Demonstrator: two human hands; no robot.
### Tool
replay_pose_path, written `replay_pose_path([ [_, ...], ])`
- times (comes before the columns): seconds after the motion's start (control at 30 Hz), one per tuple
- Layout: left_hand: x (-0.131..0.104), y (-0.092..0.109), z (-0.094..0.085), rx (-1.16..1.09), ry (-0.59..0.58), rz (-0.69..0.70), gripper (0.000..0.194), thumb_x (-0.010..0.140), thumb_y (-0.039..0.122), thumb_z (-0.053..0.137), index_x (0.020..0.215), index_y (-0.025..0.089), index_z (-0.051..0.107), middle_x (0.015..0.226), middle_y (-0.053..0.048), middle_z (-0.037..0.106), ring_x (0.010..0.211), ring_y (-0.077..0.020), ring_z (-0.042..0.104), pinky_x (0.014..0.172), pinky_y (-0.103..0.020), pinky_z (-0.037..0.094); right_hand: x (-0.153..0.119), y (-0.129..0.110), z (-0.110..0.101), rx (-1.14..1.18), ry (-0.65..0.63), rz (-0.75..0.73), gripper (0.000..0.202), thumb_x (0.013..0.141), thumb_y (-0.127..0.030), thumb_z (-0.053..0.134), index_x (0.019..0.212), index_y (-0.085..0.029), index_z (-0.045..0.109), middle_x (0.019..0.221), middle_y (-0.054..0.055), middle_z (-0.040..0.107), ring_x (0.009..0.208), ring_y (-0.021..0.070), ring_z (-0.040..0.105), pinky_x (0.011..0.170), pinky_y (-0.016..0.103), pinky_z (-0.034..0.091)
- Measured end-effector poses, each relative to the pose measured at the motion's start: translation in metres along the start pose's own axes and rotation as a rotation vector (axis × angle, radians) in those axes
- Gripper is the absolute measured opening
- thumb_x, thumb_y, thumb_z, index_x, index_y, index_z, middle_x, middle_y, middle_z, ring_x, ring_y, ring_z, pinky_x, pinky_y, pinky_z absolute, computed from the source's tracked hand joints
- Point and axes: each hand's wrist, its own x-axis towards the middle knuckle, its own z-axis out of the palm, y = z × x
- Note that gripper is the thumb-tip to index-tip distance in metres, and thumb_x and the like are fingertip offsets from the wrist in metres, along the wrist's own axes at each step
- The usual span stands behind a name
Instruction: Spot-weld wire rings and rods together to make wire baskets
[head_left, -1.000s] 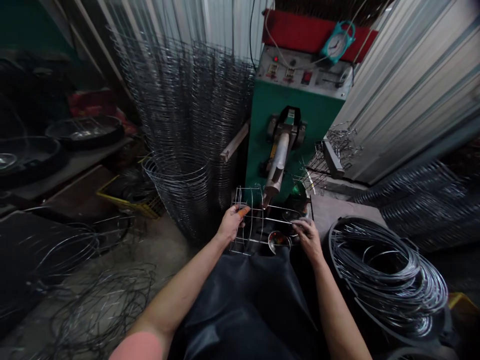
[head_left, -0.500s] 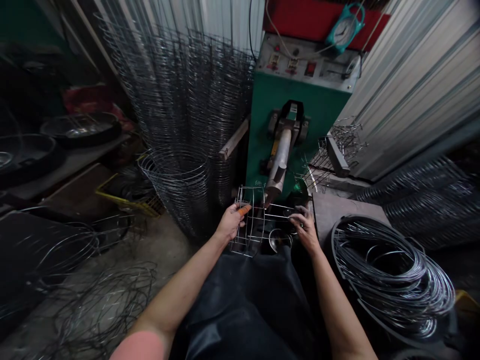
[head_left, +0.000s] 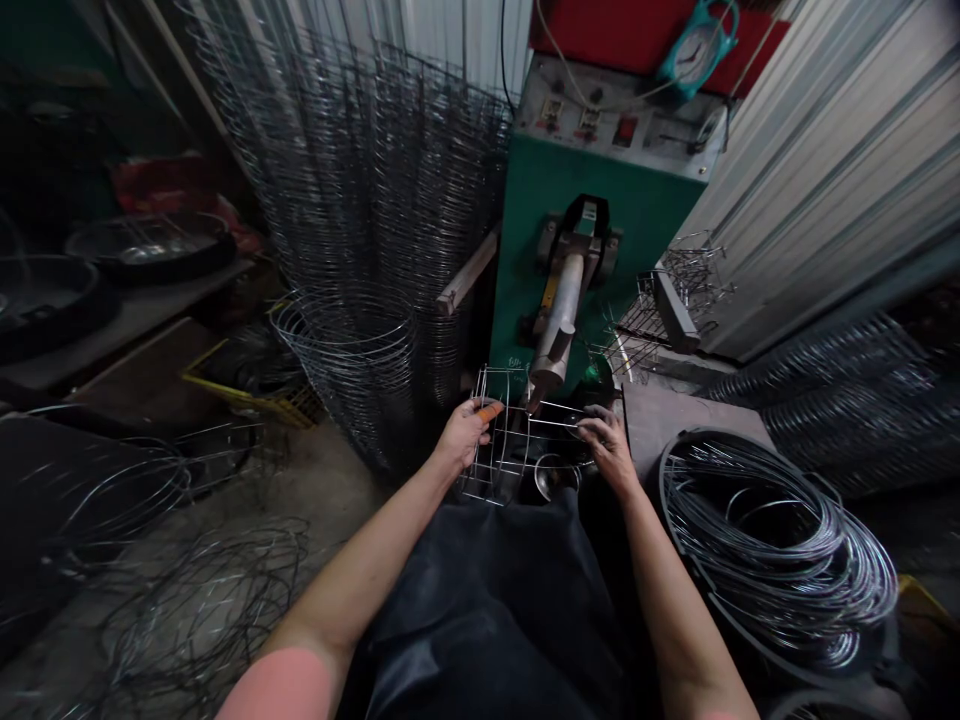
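A small wire frame (head_left: 501,465) of crossed metal rods sits between my hands, just below the metal arm (head_left: 557,325) of a green machine (head_left: 645,205). My left hand (head_left: 466,432) is closed on the frame's left side, with an orange covering (head_left: 490,411) at a fingertip. On the right, my right hand (head_left: 606,443) pinches the ends of thin rods that run across from the frame. The rods pass under the tip of the machine's arm; whether they touch it is too small to tell. A shiny round metal piece (head_left: 553,478) shows below the rods.
Tall stacks of wire baskets (head_left: 345,380) stand left of the machine. At the right, a black tub (head_left: 679,520) holds coiled wire (head_left: 780,530). Loose wire (head_left: 202,600) covers the floor at left, near a yellow crate (head_left: 247,395). A turquoise clock (head_left: 694,55) hangs above.
The view has shifted slightly. Both hands stay on the frame and rods, and the upper rods now slant down a little more toward my right hand.
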Motion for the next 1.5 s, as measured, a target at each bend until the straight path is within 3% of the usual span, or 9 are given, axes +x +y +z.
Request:
replay_pose_path([
  [0.53,0.017,0.004,0.004,0.011,0.025,-0.048,0.031,0.05,0.022,0.079,0.07,0.014,0.055,0.06,0.004,0.047,0.042,-0.0019,0.029,0.035,-0.015,0.014,0.015,0.004,0.0,-0.007,-0.007,-0.01,0.025,0.083,-0.045,0.051,0.082,-0.024,0.065,0.108,0.007,0.056,0.108,0.0253,0.044,0.096,0.044,0.031],
  [0.87,0.021,0.004,0.002,0.052,-0.019,-0.046,0.033,0.05,0.024,0.08,0.07,0.015,0.055,0.056,0.006,0.041,0.041,-0.0021,0.029,0.035,-0.014,0.014,0.013,0.005,0.0,-0.011,-0.035,0.04,0.032,0.083,-0.05,0.049,0.082,-0.023,0.066,0.11,0.008,0.056,0.11,0.0256,0.044,0.097,0.044,0.03],
  [1.37,0.02,0.008,0.004,0.085,-0.033,-0.03,0.031,0.052,0.025,0.078,0.071,0.014,0.056,0.056,0.006,0.043,0.041,-0.002,0.029,0.035,-0.014,0.015,0.012,0.005,-0.001,0.002,-0.031,0.058,0.039,0.08,-0.057,0.049,0.081,-0.022,0.067,0.11,0.009,0.056,0.11,0.0267,0.043,0.098,0.047,0.029],
  [1.5,0.006,0.007,0.0,0.131,-0.042,0.015,0.032,0.054,0.032,0.078,0.072,0.014,0.058,0.053,0.007,0.038,0.041,-0.0022,0.028,0.035,-0.014,0.016,0.004,-0.006,0.002,0.026,-0.041,0.061,0.037,0.08,-0.056,0.051,0.079,-0.023,0.067,0.109,0.009,0.057,0.109,0.0272,0.045,0.097,0.048,0.033],
])
